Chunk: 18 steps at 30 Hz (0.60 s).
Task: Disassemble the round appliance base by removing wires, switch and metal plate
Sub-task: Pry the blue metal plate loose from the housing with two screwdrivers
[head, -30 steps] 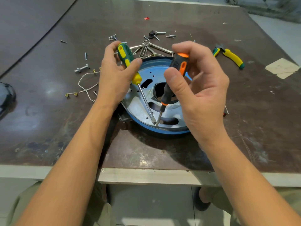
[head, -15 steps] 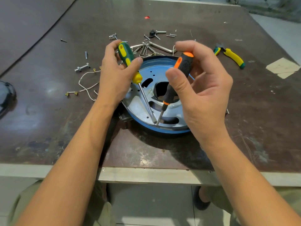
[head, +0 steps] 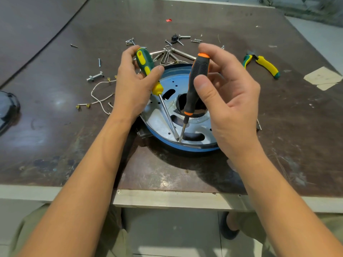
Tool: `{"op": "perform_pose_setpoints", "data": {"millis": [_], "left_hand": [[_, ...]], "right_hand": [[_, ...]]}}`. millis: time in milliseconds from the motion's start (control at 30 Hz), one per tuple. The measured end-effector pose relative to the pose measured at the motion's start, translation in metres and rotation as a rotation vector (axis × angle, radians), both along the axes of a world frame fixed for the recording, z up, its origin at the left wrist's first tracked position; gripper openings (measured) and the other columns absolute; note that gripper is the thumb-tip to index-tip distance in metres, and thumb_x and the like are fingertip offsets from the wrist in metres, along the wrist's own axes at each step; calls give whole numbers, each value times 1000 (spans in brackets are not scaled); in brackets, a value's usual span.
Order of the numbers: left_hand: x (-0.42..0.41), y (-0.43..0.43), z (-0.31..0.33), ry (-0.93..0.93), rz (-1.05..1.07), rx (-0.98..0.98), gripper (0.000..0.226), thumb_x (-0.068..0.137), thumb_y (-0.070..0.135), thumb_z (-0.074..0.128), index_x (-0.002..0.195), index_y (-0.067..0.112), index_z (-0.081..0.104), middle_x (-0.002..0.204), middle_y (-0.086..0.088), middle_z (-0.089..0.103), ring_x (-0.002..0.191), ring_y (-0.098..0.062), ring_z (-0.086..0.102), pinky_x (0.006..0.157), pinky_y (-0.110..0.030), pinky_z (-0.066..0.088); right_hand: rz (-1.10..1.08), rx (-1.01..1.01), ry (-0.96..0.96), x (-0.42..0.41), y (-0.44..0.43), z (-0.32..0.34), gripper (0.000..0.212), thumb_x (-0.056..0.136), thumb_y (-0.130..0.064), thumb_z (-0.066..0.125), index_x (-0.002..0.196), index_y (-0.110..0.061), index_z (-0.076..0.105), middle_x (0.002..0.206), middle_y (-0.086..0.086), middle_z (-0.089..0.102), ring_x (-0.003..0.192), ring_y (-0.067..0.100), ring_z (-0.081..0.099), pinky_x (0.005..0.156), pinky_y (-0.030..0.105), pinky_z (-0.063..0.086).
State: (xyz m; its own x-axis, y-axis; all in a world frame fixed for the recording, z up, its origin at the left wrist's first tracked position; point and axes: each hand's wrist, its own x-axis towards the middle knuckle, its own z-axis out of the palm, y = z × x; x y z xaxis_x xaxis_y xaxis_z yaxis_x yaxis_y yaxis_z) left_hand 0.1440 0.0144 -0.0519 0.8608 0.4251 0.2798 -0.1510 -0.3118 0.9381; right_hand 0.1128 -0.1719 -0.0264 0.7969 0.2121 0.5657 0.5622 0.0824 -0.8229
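Right hand (head: 233, 108) shifts its hold on the black-and-orange screwdriver (head: 198, 68). The handle leaned toward the worktop's right edge half a second ago and now stands nearer upright, its top swung back toward the left edge. The fingers (head: 219, 52), curled over the orange cap a second ago, have lifted off and spread behind it, leaving the cap bare. The thumb (head: 204, 88), which lay across the handle's middle, now presses against its right side.

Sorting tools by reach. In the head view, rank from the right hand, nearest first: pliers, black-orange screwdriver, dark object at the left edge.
1. Black-orange screwdriver: held in the fingers of the right hand.
2. Pliers: lying off to its right.
3. Dark object: far left edge.
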Motion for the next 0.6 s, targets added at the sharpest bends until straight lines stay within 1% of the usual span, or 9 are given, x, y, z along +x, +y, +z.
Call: {"op": "perform_pose_setpoints", "data": {"millis": [100,133,200,267,300,367,433,533,600], "left_hand": [[0,0,0,-3,-1,-11,62,90,21,74,142,12,42,118,-1,59,89,6,60,84,-22,57],[0,0,0,-1,-1,-9,62,90,21,74,142,12,42,118,-1,59,90,6,60,84,-22,56],[0,0,0,3,-1,0,62,90,22,74,142,12,42,119,-1,59,91,7,61,82,-18,54],[-1,-1,1,5,0,4,63,90,22,74,143,12,42,120,-2,58,96,2,61,86,-19,54],[-1,-1,1,4,-2,5,63,90,22,74,143,13,42,121,-2,58,100,-2,61,88,-20,54],[-2,-1,2,8,-6,11,63,91,23,73,144,14,41,122,1,57,104,-3,62,91,-21,54],[-2,-1,2,11,-8,12,63,91,23,73,144,14,41,121,1,57,105,-3,61,91,-20,54],[-2,-1,2,15,-4,16,63,91,23,73,144,14,41,121,2,57,107,-3,61,91,-19,54],[-1,-1,1,16,-6,16,64,91,24,73,144,15,41,122,1,57,109,-5,61,92,-20,54]], "right_hand": [[62,6,15,-1,0,0,39,102,7,49,141,2,49,106,11,61,91,17,63,77,44,61],[80,13,18,-1,0,1,39,102,7,48,140,2,49,105,12,60,90,17,63,77,45,62],[75,11,3,-3,2,3,35,101,3,55,135,1,51,103,6,58,89,8,62,74,36,60],[41,5,-20,-5,3,4,35,95,0,68,127,-3,53,100,-4,54,88,-2,59,74,24,51],[22,14,-22,-5,3,3,36,93,0,72,124,-4,54,97,-6,54,86,-2,58,75,22,49],[-6,24,-18,-3,0,0,33,95,2,69,125,-2,55,94,1,58,85,5,58,75,30,52],[9,33,10,-3,-2,-1,33,101,4,59,133,0,53,100,20,65,88,16,65,82,40,58],[56,74,54,-3,-1,1,33,104,5,49,136,0,50,110,29,65,90,24,68,84,32,58],[40,67,42,-3,0,3,29,102,3,55,131,2,52,100,21,62,84,13,62,77,20,54]]}}
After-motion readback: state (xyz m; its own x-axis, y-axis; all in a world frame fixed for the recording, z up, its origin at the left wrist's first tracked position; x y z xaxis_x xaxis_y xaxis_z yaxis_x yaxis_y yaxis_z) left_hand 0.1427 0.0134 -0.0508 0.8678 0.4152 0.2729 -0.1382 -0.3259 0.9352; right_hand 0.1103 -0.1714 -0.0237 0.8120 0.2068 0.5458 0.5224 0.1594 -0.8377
